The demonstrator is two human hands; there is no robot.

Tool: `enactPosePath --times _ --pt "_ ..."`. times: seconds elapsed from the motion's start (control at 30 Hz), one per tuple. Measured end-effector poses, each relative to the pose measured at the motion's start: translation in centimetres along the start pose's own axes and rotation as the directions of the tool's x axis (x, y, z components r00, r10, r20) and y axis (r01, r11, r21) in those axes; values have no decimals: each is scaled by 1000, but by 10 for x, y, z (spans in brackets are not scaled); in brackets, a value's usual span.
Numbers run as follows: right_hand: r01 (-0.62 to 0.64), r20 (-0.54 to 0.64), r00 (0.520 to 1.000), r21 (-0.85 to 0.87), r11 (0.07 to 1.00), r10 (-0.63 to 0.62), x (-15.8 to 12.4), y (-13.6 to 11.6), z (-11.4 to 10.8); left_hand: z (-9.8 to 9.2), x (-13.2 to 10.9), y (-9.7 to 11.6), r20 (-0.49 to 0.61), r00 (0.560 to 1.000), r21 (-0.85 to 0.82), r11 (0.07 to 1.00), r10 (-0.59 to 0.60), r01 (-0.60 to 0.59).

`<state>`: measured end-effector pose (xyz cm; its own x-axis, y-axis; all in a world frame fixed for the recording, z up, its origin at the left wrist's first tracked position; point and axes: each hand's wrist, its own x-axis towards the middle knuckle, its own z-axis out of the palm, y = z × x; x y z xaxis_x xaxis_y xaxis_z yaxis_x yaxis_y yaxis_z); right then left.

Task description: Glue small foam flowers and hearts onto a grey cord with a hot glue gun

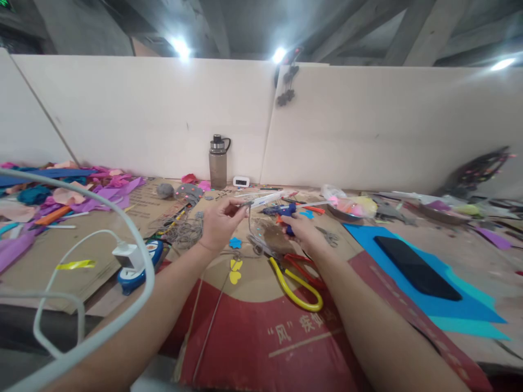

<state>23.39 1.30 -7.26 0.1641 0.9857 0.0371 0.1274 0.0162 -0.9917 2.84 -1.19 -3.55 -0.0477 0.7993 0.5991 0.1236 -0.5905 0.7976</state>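
Observation:
My right hand [301,231] is wrapped around a blue glue gun [289,210] with an orange trigger. Its nozzle points left, and a clear glue stick [314,204] juts out at the back. In a pinch, my left hand [223,220] has the end of a grey cord [250,226], which hangs down from the fingertips just left of the nozzle. Whether the nozzle touches the cord, I cannot tell. Beneath the hands lie a blue paper flower [235,243], yellow paper cut-outs [235,271] and scissors with yellow handles [296,291].
Red-handled pliers [304,267] lie beside the scissors. On the left are a power strip [141,269] with a white charger, a looping white cable [139,228] and coloured scraps. A dark phone [414,267] rests on blue sheets at right. A bottle [218,166] stands at the back.

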Motion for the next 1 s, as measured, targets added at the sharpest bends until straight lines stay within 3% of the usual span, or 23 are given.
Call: enactPosePath --times 0.13,0.2,0.27,0.3,0.33,0.4,0.5,0.6,0.7,0.8,1.0 --pt "38 -14 999 -131 991 -40 7 11 -8 1 2 5 40 993 -101 988 -112 115" --pt "133 -74 986 -206 970 -151 3 6 -11 1 3 6 71 987 -147 977 -144 154" --pt "272 -153 930 -324 906 -334 -7 -5 -9 2 3 6 83 983 -153 972 -164 175" --pt "329 -164 894 -392 859 -417 -13 -12 -5 2 3 6 82 982 -141 974 -170 180" --pt "359 -131 890 -390 848 -437 -20 -18 1 3 3 5 74 983 -122 977 -169 177" --pt "402 8 914 -142 905 -405 -34 -29 18 4 2 4 54 986 -76 984 -156 160" --pt "291 204 912 294 911 -357 -47 -36 45 5 0 2 37 989 -26 990 -140 141" --pt "193 265 914 382 904 -307 -49 -35 58 5 0 1 42 990 -24 990 -138 139" --pt "339 159 908 263 903 -387 -47 -35 54 6 0 2 77 982 -46 984 -171 175" --pt "503 49 863 29 864 -504 -48 -39 46 9 0 3 120 964 -119 961 -236 250" --pt "543 -6 832 -199 816 -555 -50 -43 42 13 -2 4 117 957 -195 939 -264 283"
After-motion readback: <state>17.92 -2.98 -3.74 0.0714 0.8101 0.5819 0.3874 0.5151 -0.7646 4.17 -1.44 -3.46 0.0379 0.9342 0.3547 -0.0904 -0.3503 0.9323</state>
